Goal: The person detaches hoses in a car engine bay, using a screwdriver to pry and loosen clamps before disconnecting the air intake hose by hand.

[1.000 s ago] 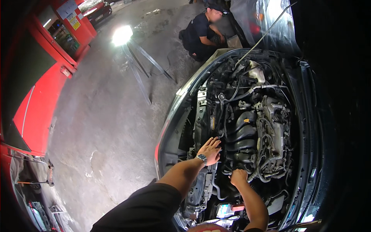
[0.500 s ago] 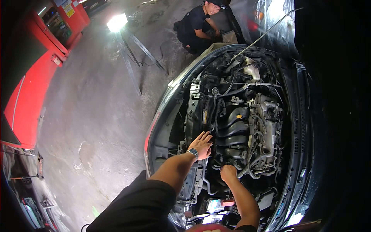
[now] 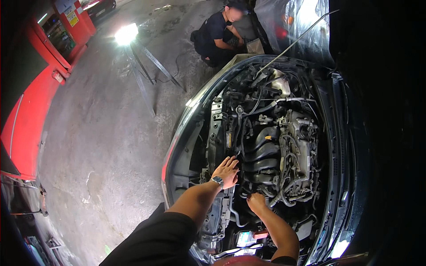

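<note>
My left hand (image 3: pixel 227 172), a watch (image 3: pixel 217 180) on its wrist, rests with fingers stretched on the front part of a car's engine bay, beside the radiator support (image 3: pixel 216 128). My right hand (image 3: pixel 256 201) reaches down by the near end of the black intake manifold (image 3: pixel 259 165), close to some hoses. Its fingers are curled closed, and whatever they grip is hidden beneath the hand. Farther right lies the grey engine cover (image 3: pixel 303 148), with wiring and hoses along its side.
A battery (image 3: pixel 245 238) sits at the near end of the bay. A thin prop rod (image 3: pixel 297 42) slants up at the far end. Beyond the car a person (image 3: pixel 217 33) crouches. A bright work lamp (image 3: pixel 126 34) stands on the floor, and a red vehicle (image 3: pixel 31 115) is at left.
The whole view has shifted slightly, with the car now a little lower and farther left. Both hands keep about the same places on the engine. The crouching person's head has turned.
</note>
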`<state>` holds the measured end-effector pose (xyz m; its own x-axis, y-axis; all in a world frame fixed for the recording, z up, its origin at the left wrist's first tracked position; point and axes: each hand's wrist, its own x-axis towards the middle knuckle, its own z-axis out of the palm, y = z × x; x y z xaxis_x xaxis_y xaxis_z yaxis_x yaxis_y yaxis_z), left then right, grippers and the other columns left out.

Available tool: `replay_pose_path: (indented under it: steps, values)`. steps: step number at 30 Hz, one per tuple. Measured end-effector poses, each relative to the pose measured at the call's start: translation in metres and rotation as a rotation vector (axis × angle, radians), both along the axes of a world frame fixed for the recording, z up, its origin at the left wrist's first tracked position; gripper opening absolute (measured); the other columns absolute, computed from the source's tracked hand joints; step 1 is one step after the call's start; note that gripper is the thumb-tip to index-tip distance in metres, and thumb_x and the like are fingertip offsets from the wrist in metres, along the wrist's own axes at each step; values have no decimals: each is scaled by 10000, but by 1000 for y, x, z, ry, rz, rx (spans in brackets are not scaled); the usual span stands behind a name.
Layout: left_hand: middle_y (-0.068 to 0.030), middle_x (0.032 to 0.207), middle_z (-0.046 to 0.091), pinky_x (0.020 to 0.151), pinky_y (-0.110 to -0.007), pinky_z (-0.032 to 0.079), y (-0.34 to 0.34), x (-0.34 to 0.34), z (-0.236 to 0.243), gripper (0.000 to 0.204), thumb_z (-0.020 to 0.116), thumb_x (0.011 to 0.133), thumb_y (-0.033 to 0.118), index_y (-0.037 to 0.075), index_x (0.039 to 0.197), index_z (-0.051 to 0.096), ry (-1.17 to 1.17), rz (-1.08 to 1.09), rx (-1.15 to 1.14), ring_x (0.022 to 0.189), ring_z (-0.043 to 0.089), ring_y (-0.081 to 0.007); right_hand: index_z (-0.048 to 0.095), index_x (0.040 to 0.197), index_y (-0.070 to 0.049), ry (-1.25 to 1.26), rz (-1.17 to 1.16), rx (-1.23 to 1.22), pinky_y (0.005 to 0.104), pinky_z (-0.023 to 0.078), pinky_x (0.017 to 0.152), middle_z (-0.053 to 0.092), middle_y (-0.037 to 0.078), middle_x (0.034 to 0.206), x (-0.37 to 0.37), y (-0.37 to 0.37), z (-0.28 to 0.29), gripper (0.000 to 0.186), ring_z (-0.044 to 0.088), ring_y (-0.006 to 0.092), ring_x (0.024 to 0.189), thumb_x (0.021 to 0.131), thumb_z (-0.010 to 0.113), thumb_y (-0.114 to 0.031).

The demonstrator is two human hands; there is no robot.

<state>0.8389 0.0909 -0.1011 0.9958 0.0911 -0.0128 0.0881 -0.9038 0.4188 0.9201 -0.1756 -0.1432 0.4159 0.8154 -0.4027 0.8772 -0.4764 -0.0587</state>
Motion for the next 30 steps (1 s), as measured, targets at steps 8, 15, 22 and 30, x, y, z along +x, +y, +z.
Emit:
replay_pose_path:
  steps: [8,15,22,30]
  values:
    - [-154,1480,538,1277,-463,194,4,5,-16,419,605,864,312,53,1156,757,-97,37,2,1500,344,-333,775,819,-42,-37,-196,-149,455,607,734,759,187,835,8,14,30,254,765,354,843,896,665,-258]
    - [-142,1497,525,1277,-474,190,-2,4,-9,427,590,888,321,67,1191,751,-46,-1,33,1512,320,-336,784,718,-87,-118,-187,20,440,592,700,757,152,779,0,4,7,255,755,326,748,885,637,-211]
    - [-143,1523,503,1283,-469,174,-1,0,-9,441,578,901,331,77,1221,742,-2,4,45,1524,304,-333,785,746,-70,-23,-257,-6,457,598,727,755,167,790,-3,-2,-3,277,761,341,789,902,622,-231]
    - [-154,1521,507,1284,-468,171,-1,4,-9,427,581,905,334,77,1202,749,-15,-6,42,1523,310,-335,745,871,-32,-59,-95,-40,447,605,750,758,167,879,3,-9,21,263,752,381,838,930,638,-265]
